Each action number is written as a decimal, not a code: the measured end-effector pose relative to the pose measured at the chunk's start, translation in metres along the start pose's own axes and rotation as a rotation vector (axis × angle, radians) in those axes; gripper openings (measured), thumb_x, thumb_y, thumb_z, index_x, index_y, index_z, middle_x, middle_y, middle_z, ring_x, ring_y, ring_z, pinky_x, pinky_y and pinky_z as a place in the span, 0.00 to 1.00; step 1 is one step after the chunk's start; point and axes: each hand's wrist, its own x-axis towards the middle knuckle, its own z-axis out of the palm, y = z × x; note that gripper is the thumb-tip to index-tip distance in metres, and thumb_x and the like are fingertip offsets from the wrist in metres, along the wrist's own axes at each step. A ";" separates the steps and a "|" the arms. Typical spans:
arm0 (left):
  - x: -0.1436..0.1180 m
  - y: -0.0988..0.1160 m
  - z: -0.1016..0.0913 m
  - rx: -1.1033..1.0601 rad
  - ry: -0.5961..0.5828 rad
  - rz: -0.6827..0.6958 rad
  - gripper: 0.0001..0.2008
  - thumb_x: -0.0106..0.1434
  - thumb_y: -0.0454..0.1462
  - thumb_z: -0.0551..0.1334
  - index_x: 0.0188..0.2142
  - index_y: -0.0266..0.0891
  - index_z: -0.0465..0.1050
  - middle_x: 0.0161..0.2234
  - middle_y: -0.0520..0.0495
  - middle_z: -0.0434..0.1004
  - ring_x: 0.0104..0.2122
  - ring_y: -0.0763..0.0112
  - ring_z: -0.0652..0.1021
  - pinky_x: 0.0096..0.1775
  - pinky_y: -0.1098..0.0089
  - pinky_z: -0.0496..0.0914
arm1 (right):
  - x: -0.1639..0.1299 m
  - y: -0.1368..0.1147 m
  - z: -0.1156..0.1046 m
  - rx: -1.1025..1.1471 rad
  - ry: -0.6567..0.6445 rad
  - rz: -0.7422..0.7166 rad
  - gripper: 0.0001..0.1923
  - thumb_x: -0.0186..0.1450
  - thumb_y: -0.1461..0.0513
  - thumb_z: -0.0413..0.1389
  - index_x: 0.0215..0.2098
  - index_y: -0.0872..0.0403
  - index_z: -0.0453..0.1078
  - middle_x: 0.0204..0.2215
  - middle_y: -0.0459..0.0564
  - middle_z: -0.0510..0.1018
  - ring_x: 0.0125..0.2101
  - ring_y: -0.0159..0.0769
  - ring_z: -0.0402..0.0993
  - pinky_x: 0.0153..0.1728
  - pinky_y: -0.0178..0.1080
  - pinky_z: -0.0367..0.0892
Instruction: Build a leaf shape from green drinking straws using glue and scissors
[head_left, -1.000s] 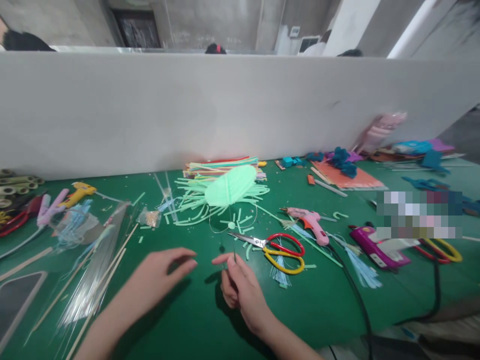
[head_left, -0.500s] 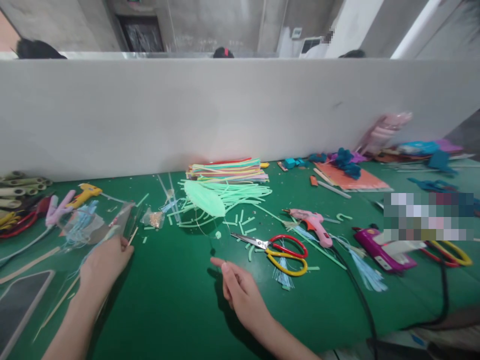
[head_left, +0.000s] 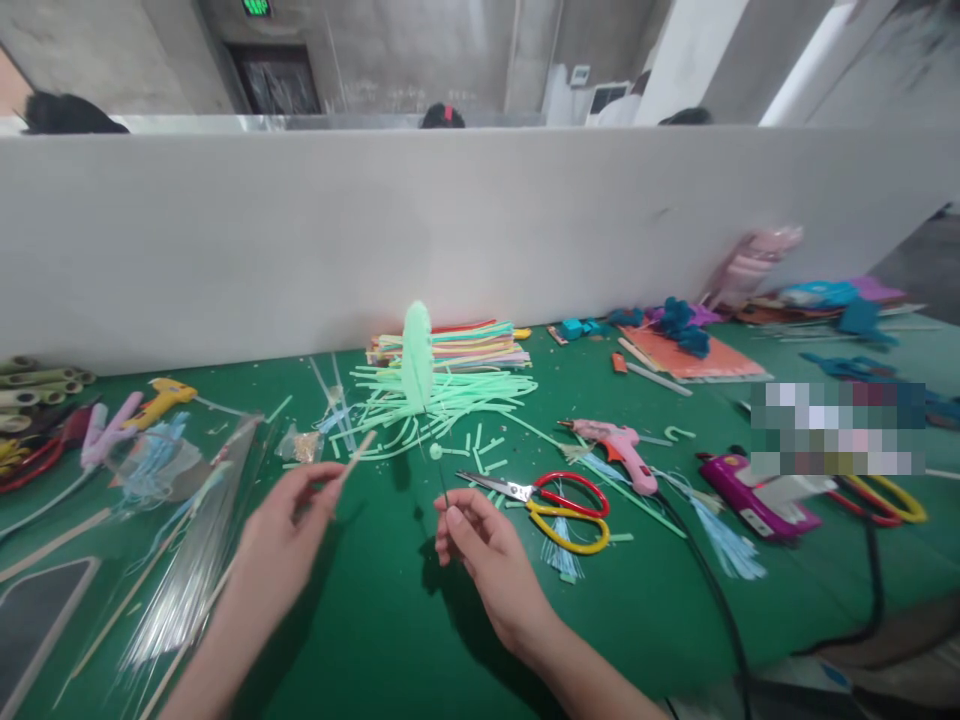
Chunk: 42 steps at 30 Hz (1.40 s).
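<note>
Since half a second ago, our left hand (head_left: 281,530) has come back from the clear sleeves (head_left: 187,570) at the left with a thin wooden stick (head_left: 352,457) pinched between thumb and fingertips, and the mint-green feather (head_left: 417,355) now stands upright instead of lying low over the strips.

Head view: our right hand (head_left: 487,560) is clenched on a fine wire stem (head_left: 439,475), and the feather rises from it above the pile of mint-green strips (head_left: 450,395). We see the stick's long axis slanting up and to the right, its free end pointing toward the stem, just left of it and still apart. Our left hand is the nearer to the stick; the right is the nearer to the feather.

Green table (head_left: 375,620) lies bare between and before our hands. Red-and-yellow scissors (head_left: 555,495) sit near the right hand, a pink glue gun (head_left: 619,450) beyond them.
</note>
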 end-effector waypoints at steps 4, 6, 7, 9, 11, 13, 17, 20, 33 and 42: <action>-0.030 0.033 0.039 -0.474 -0.101 -0.105 0.20 0.63 0.51 0.59 0.47 0.42 0.73 0.24 0.54 0.72 0.22 0.72 0.72 0.26 0.72 0.69 | 0.006 -0.007 0.001 0.073 -0.018 -0.004 0.15 0.62 0.53 0.61 0.40 0.55 0.72 0.29 0.46 0.73 0.29 0.28 0.68 0.32 0.32 0.65; -0.036 0.043 0.054 -0.586 -0.126 -0.104 0.18 0.62 0.49 0.61 0.46 0.41 0.75 0.29 0.51 0.77 0.26 0.72 0.76 0.31 0.72 0.72 | 0.008 -0.008 0.002 0.096 -0.038 -0.008 0.13 0.63 0.54 0.61 0.39 0.54 0.72 0.29 0.45 0.73 0.29 0.28 0.69 0.32 0.32 0.66; -0.036 0.046 0.059 -0.638 -0.137 -0.102 0.18 0.61 0.48 0.62 0.45 0.41 0.76 0.33 0.49 0.79 0.29 0.71 0.77 0.34 0.71 0.73 | 0.009 -0.009 0.002 0.104 -0.044 -0.013 0.13 0.62 0.54 0.62 0.39 0.54 0.72 0.29 0.45 0.73 0.28 0.28 0.69 0.33 0.33 0.67; -0.035 0.049 0.066 -0.719 -0.146 -0.105 0.17 0.61 0.47 0.63 0.45 0.41 0.77 0.39 0.46 0.80 0.33 0.69 0.79 0.39 0.70 0.74 | 0.010 -0.009 0.002 0.106 -0.040 -0.031 0.12 0.62 0.54 0.62 0.39 0.53 0.72 0.30 0.45 0.73 0.29 0.28 0.70 0.33 0.33 0.68; -0.033 0.050 0.071 -0.767 -0.135 -0.119 0.17 0.60 0.46 0.64 0.45 0.41 0.78 0.40 0.46 0.80 0.34 0.69 0.80 0.39 0.69 0.75 | 0.011 -0.008 0.000 0.095 -0.021 -0.047 0.12 0.62 0.54 0.62 0.39 0.53 0.72 0.31 0.45 0.73 0.30 0.29 0.70 0.32 0.33 0.68; -0.032 0.050 0.075 -0.784 -0.117 -0.137 0.17 0.59 0.46 0.65 0.45 0.41 0.78 0.39 0.46 0.81 0.33 0.69 0.80 0.38 0.70 0.76 | 0.012 -0.006 -0.002 0.073 -0.001 -0.054 0.12 0.62 0.54 0.62 0.39 0.53 0.73 0.31 0.45 0.73 0.30 0.29 0.70 0.31 0.32 0.68; -0.033 0.048 0.080 -0.767 -0.080 -0.169 0.15 0.57 0.45 0.67 0.41 0.40 0.79 0.35 0.46 0.82 0.32 0.68 0.80 0.36 0.69 0.77 | 0.014 -0.004 -0.006 -0.008 0.036 -0.091 0.12 0.62 0.54 0.62 0.39 0.53 0.73 0.30 0.45 0.75 0.32 0.30 0.71 0.36 0.34 0.69; -0.033 0.047 0.081 -0.744 -0.072 -0.171 0.14 0.57 0.46 0.67 0.39 0.41 0.80 0.35 0.46 0.81 0.33 0.66 0.81 0.36 0.69 0.77 | 0.017 -0.003 -0.007 -0.068 0.055 -0.120 0.11 0.62 0.55 0.61 0.38 0.53 0.74 0.30 0.46 0.77 0.31 0.31 0.71 0.37 0.35 0.68; -0.032 0.047 0.083 -0.595 -0.051 -0.109 0.11 0.58 0.45 0.66 0.37 0.44 0.81 0.31 0.48 0.79 0.31 0.68 0.78 0.31 0.71 0.72 | 0.020 0.004 -0.008 -0.153 0.102 -0.153 0.11 0.62 0.55 0.61 0.38 0.53 0.74 0.33 0.47 0.78 0.34 0.35 0.73 0.38 0.37 0.69; -0.036 0.049 0.087 -0.492 0.035 0.035 0.09 0.60 0.43 0.64 0.38 0.47 0.82 0.32 0.50 0.79 0.31 0.69 0.77 0.32 0.72 0.69 | 0.020 0.006 -0.009 -0.131 0.111 -0.156 0.12 0.61 0.54 0.62 0.39 0.52 0.75 0.33 0.48 0.79 0.38 0.37 0.74 0.41 0.39 0.68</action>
